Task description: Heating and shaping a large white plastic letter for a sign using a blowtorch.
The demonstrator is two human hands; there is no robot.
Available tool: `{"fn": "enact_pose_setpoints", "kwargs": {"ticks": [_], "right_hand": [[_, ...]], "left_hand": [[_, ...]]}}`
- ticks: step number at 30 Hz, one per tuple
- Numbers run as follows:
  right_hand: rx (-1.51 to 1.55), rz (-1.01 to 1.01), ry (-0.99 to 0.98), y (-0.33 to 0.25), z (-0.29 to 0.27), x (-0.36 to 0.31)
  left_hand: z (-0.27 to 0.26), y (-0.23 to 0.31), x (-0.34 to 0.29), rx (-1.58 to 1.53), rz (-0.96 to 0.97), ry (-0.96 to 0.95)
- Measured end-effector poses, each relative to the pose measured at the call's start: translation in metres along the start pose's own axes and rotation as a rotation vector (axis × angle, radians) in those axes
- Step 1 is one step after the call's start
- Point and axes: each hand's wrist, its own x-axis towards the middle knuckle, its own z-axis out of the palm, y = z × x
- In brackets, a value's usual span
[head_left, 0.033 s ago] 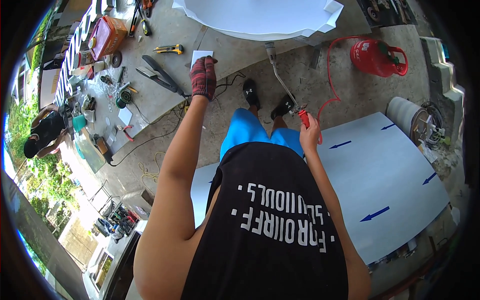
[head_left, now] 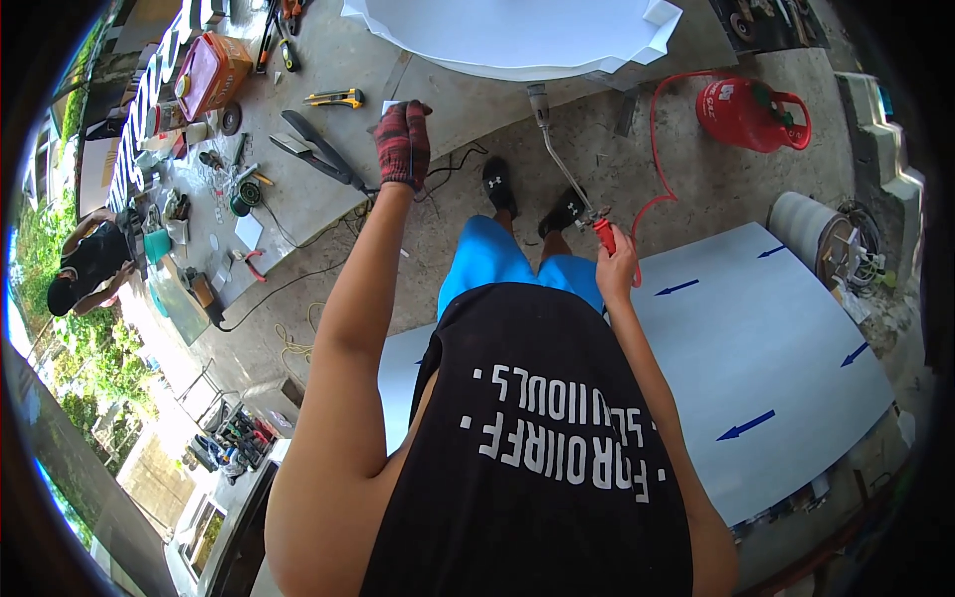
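My left hand (head_left: 402,146), in a red and black knitted glove, reaches over the table edge onto a small white piece (head_left: 391,104). Its thumb is spread to the left and the fingers reach forward; most of the piece is hidden beneath. My bare right hand (head_left: 618,263) is wrapped round the red handle of a gas torch (head_left: 560,159), whose long metal tube slants up to a nozzle by the table edge. I see no flame. From the torch, a red hose (head_left: 657,149) loops to a red gas cylinder (head_left: 741,112) on the floor.
A large white curved-edged form (head_left: 517,35) lies on the table (head_left: 348,60). Left are a hair straightener (head_left: 316,151), yellow cutter knife (head_left: 334,98), pliers (head_left: 254,267) and a tub (head_left: 214,75). A white sheet (head_left: 736,338) with blue arrows lies right. Another person (head_left: 95,259) stands far left.
My left hand has moved slightly forward and its thumb has spread left, covering more of the white piece. My right hand and the torch have not moved.
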Motion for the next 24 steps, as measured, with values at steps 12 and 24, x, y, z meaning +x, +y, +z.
{"fn": "enact_pose_setpoints", "kwargs": {"ticks": [12,24], "right_hand": [[-0.011,0.037,0.017,0.012,-0.007,-0.002],[-0.010,0.083,-0.008,0.016,-0.013,-0.004]], "left_hand": [[0.093,0.114,0.150,0.416,0.078,-0.985],[0.129,0.105,0.164,0.504,-0.027,-1.209]]}}
